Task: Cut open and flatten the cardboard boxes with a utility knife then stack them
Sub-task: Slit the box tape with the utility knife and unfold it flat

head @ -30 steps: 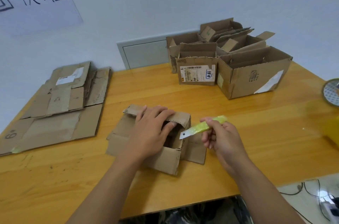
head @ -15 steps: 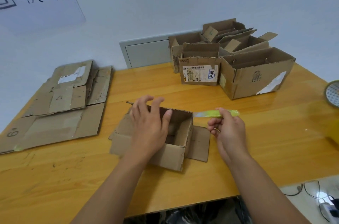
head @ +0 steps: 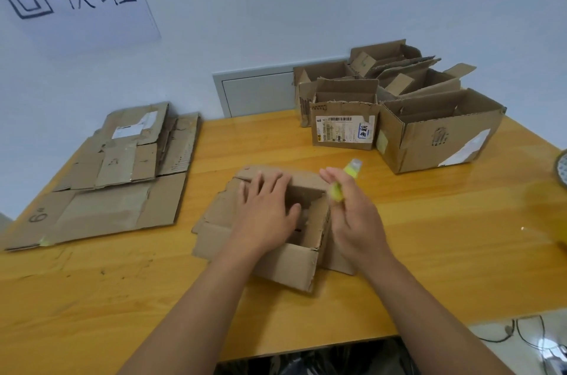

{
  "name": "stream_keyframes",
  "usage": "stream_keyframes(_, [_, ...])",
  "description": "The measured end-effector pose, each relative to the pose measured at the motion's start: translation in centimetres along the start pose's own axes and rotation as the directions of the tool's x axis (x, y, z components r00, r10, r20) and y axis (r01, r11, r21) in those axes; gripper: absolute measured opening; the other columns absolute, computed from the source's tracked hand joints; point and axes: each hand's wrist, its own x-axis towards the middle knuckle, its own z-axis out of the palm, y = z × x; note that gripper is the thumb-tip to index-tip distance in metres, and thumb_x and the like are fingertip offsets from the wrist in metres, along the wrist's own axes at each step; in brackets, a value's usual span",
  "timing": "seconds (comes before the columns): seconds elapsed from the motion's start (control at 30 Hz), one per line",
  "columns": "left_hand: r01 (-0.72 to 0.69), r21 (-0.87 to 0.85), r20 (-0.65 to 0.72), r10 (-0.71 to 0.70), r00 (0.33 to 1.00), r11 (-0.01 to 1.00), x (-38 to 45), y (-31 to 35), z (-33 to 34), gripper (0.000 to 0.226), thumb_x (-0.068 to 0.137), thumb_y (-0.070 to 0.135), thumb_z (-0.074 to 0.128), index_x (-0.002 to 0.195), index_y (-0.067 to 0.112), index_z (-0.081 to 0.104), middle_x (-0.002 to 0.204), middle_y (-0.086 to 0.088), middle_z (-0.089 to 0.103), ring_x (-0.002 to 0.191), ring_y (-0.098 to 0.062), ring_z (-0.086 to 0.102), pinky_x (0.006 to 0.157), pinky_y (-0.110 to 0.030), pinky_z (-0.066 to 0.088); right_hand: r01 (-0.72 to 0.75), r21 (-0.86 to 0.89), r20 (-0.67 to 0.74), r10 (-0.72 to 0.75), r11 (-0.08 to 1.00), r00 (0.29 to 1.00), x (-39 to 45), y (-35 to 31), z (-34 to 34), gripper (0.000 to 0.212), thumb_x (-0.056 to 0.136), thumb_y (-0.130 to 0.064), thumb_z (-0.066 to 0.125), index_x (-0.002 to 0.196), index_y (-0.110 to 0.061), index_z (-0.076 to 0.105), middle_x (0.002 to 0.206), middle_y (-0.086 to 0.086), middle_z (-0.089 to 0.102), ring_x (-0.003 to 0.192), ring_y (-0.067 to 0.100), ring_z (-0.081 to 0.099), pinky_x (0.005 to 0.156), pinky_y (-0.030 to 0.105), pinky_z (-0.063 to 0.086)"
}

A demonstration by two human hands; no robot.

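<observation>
A small open cardboard box [head: 285, 264] sits in the middle of the wooden table [head: 429, 252], its flaps spread out. My left hand [head: 264, 209] lies over the box's far left side, fingers spread on the cardboard. My right hand [head: 352, 215] is at the box's right wall and holds a yellow-green utility knife [head: 345, 179], which points up and away; the blade is not visible. A stack of flattened cardboard [head: 113, 178] lies on the table's left.
Several open cardboard boxes [head: 429, 129] stand at the back right of the table. A grey wall panel [head: 254, 92] sits behind the table. A round object [head: 563, 169] shows at the right edge. Cables [head: 527, 338] lie on the floor at the lower right.
My right hand moved left to the box's right wall and turned the knife from lying sideways to pointing up and away. My left hand shifted onto the far left side of the box.
</observation>
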Motion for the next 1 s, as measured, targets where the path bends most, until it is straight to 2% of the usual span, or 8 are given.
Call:
stream_keyframes(0.1, [0.025, 0.002, 0.009, -0.025, 1.000, 1.000, 0.1, 0.3, -0.3, 0.054, 0.098, 0.047, 0.042, 0.148, 0.032, 0.027, 0.158, 0.009, 0.025, 0.151, -0.022, 0.004, 0.121, -0.052, -0.003, -0.012, -0.251, 0.163, 0.054, 0.968, 0.985, 1.8, -0.2, 0.9, 0.044, 0.102, -0.034, 0.045, 0.144, -0.021, 0.042, 0.132, 0.004, 0.058, 0.121, 0.023, 0.052, 0.094, 0.040, 0.045])
stream_keyframes(0.27, [0.103, -0.121, -0.081, -0.113, 0.990, 0.987, 0.2, 0.0, -1.1, 0.055, 0.095, 0.041, 0.052, 0.146, 0.029, 0.035, 0.150, 0.000, 0.036, 0.143, -0.023, 0.022, 0.121, -0.045, 0.015, -0.091, -0.389, 0.216, 0.187, 0.917, 0.958, 3.0, -0.6, 1.5, 0.038, 0.098, -0.025, 0.056, 0.135, -0.024, 0.047, 0.111, -0.001, 0.065, 0.099, 0.020, 0.059, 0.068, 0.030, 0.035])
stream_keyframes(0.37, [0.264, 0.025, -0.096, -0.260, 0.961, 0.964, -0.4, -1.9, -2.5, 0.074, 0.091, 0.049, 0.057, 0.152, 0.028, 0.021, 0.156, -0.010, 0.023, 0.144, -0.031, 0.019, 0.117, -0.046, 0.019, -0.110, -0.393, 0.198, 0.201, 0.913, 0.959, 2.9, -0.5, 1.7, 0.036, 0.097, -0.018, 0.055, 0.132, -0.025, 0.049, 0.089, -0.004, 0.057, 0.080, 0.016, 0.051, 0.063, 0.031, 0.034])
stream_keyframes(0.5, [0.387, 0.042, 0.090, -0.389, 0.917, 0.921, -1.2, -4.3, -3.7, 0.095, 0.088, 0.051, 0.063, 0.155, 0.031, 0.000, 0.144, -0.010, 0.037, 0.117, -0.032, 0.053, 0.076, -0.040, 0.047, -0.094, -0.366, 0.209, 0.180, 0.926, 0.961, 2.9, -0.4, 2.0, 0.035, 0.096, -0.012, 0.054, 0.129, -0.023, 0.053, 0.095, 0.001, 0.063, 0.081, 0.017, 0.049, 0.063, 0.033, 0.034])
stream_keyframes(0.7, [0.362, -0.150, -0.166, -0.384, 0.908, 0.920, -2.3, -4.8, -5.2, 0.071, 0.095, 0.037, 0.047, 0.154, 0.030, 0.007, 0.119, -0.007, 0.051, 0.087, -0.024, 0.054, 0.064, -0.036, 0.044, 0.084, -0.246, 0.227, -0.027, 0.966, 0.973, 3.7, -1.7, 2.3, 0.042, 0.091, -0.012, 0.061, 0.131, -0.023, 0.054, 0.114, 0.003, 0.065, 0.101, 0.024, 0.059, 0.078, 0.039, 0.048])
stream_keyframes(0.8, [0.257, -0.357, -0.296, -0.370, 0.880, 0.898, -2.8, -5.1, -6.2, 0.061, 0.098, 0.032, 0.038, 0.154, 0.030, 0.013, 0.113, -0.006, 0.057, 0.083, -0.020, 0.055, 0.065, -0.035, 0.042, 0.126, -0.218, 0.143, -0.096, 0.968, 0.985, 4.7, -2.5, 2.8, 0.044, 0.093, -0.019, 0.063, 0.134, -0.022, 0.050, 0.119, 0.002, 0.056, 0.098, 0.018, 0.055, 0.074, 0.028, 0.041])
stream_keyframes(0.9, [0.128, -0.510, -0.376, -0.354, 0.856, 0.851, -3.4, -5.0, -6.8, 0.060, 0.100, 0.023, 0.034, 0.156, 0.031, 0.014, 0.114, -0.013, 0.061, 0.085, -0.021, 0.058, 0.067, -0.034, 0.039, 0.031, -0.194, 0.035, -0.025, 0.981, 0.999, 5.3, -2.8, 3.7, 0.070, 0.090, -0.033, 0.069, 0.148, -0.029, 0.030, 0.142, 0.009, 0.045, 0.128, 0.028, 0.045, 0.093, 0.038, 0.048])
stream_keyframes(1.0, [0.002, -0.657, -0.418, -0.366, 0.831, 0.754, -4.4, -4.1, -7.3, 0.059, 0.103, 0.012, 0.031, 0.154, 0.035, 0.011, 0.094, 0.010, 0.059, 0.076, 0.004, 0.055, 0.064, -0.021, 0.042, -0.055, -0.182, -0.001, 0.055, 0.982, 0.998, 5.1, -3.0, 4.8, 0.102, 0.083, -0.039, 0.077, 0.152, -0.036, 0.002, 0.155, 0.012, 0.032, 0.142, 0.038, 0.031, 0.106, 0.053, 0.042])
